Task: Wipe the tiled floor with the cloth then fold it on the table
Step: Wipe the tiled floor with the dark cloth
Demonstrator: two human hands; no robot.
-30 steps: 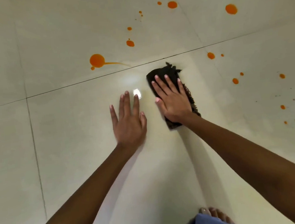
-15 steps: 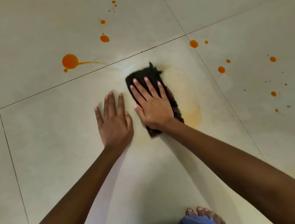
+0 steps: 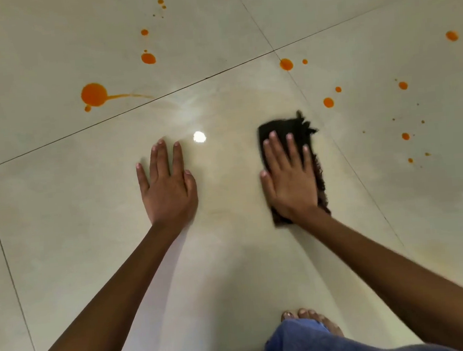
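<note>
Since the earlier frame the cloth (image 3: 285, 127) has been carried to the right, and the gap between the two hands, formerly narrow, is now wide. The right hand (image 3: 291, 182) is laid flat on the cloth with fingers straight and slightly spread. The cloth is pressed down and not clasped. The left hand (image 3: 169, 193) is planted palm-down on the tiled floor (image 3: 60, 218), fingers extended, with nothing held. Its place on the tile is little altered.

The cloth is dark, folded into an oblong, with frayed threads at its far end. It is found on the central tile, close to that tile's right-hand grout line (image 3: 365, 180) and short of the far grout line (image 3: 135, 107).

The floor is of large pale glossy tiles. A bright glare spot (image 3: 199, 136) is noted between the hands, and a faint yellowish film is seen on the central tile toward its far edge.

A large orange blob (image 3: 94, 94) with a thin tail is recorded beyond the far grout line, to the left. Smaller orange drops (image 3: 328, 102) are scattered on the tile beyond the right-hand grout line, the nearest lying just past the cloth's far right corner. More drops (image 3: 148, 58) are observed on the far tiles.

At the near edge of the view, bare toes (image 3: 307, 315) and a blue garment (image 3: 309, 345) are seen beneath the right forearm.
</note>
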